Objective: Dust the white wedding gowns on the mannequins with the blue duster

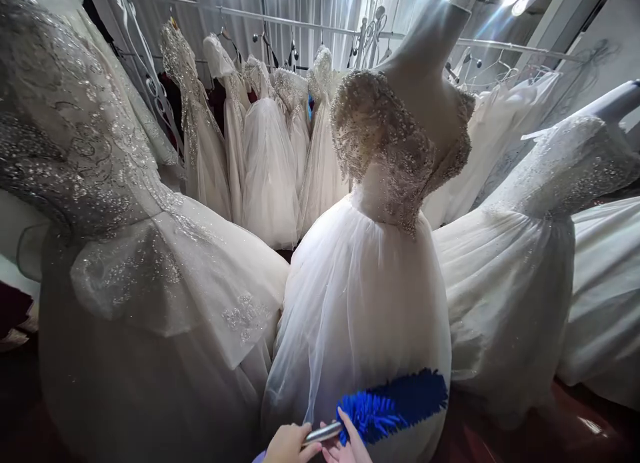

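At the bottom centre, a blue duster (373,413) with a silver handle (323,433) lies across the lower skirt of a white gown (370,296) on a mannequin. My left hand (289,444) is closed round the handle's lower end. Close to the duster's bristles, my right hand (349,441) holds the upper part of the handle, one finger stretched along the blue fibres. The bristle head points right, and its far end is in shadow against the skirt.
A large beaded gown (150,269) fills the left side. On the right stands another white gown (520,249) on a mannequin. Several dresses (270,163) hang from a metal rail (300,23) behind. Dark reddish floor (575,429) shows at the lower right.
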Motion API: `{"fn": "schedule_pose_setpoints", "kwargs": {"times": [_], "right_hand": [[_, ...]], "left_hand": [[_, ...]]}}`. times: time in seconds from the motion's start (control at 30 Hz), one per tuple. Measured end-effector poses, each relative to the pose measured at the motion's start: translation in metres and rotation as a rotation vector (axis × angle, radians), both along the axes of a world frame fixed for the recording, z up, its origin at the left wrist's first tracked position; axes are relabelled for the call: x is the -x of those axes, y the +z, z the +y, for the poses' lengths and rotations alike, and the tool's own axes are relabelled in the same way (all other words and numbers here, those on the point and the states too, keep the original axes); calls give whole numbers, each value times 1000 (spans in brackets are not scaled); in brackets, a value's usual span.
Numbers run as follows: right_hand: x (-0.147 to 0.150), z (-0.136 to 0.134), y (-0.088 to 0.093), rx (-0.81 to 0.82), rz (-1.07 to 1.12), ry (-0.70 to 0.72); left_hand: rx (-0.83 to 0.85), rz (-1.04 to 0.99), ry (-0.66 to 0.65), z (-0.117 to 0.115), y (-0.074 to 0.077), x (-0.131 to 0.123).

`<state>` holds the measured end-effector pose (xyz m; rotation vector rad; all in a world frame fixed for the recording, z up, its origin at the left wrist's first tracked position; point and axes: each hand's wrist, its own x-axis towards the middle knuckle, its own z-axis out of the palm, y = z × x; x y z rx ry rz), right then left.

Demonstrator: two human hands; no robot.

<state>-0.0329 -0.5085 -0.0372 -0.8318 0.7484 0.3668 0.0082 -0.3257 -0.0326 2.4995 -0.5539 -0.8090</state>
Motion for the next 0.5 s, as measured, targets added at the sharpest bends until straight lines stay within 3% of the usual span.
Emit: {"fn": "schedule_pose_setpoints", "kwargs": {"times": [0.07, 0.13, 0.27, 0.33, 0.4, 0.5], "right_hand": [[-16, 20, 14, -137, -63, -30], [-41, 39, 37, -159, -170, -55], [-104, 64, 99, 115, -319, -102], [-128, 70, 119, 251, -362, -138], [-141, 76, 122, 295, -357, -166], [-136, 91, 93, 238, -213, -213]], "left_hand": [[61, -67, 4, 22, 17, -19], [144, -135, 30, 37, 36, -44], [285, -247, 71, 43, 74, -99], [375, -222, 97, 39, 85, -115], [507, -120, 127, 34, 84, -119], [600, 63, 175, 39, 60, -102]]}}
